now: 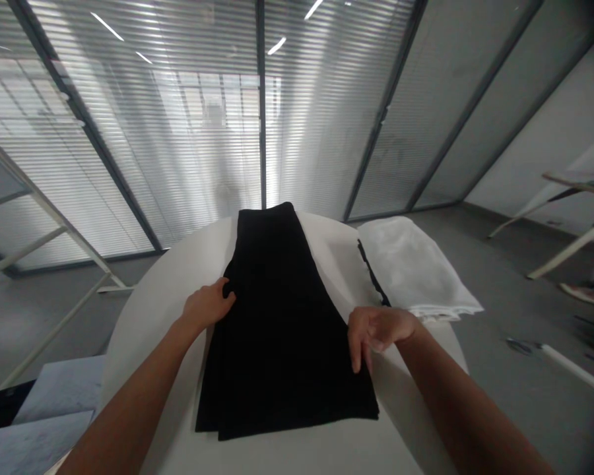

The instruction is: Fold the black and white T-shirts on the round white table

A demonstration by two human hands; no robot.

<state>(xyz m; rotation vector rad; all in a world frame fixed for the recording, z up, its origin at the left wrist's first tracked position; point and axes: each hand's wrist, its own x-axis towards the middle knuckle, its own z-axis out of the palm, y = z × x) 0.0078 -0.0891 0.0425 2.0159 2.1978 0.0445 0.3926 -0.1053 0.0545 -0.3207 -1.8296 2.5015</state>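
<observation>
A pair of black trousers point(282, 316), folded lengthwise, lies flat with the waist end at the far side and the wide leg ends toward me. Along the left side, the leg layers sit slightly out of line. My left hand point(208, 305) pinches the left edge about midway, thumb and forefinger closed on the fabric. At the lower right edge my right hand point(376, 330) points its fingers down, closed on the cloth there; its fingertips are partly hidden.
The trousers lie on a round white table point(178, 264). A folded white cloth point(410, 264) with a black strip point(373, 274) along its left side lies at the right. A pale metal frame point(54, 211) stands at left, beside grey-white folded stacks point(62, 389). Blinded glass panels point(317, 119) rise behind.
</observation>
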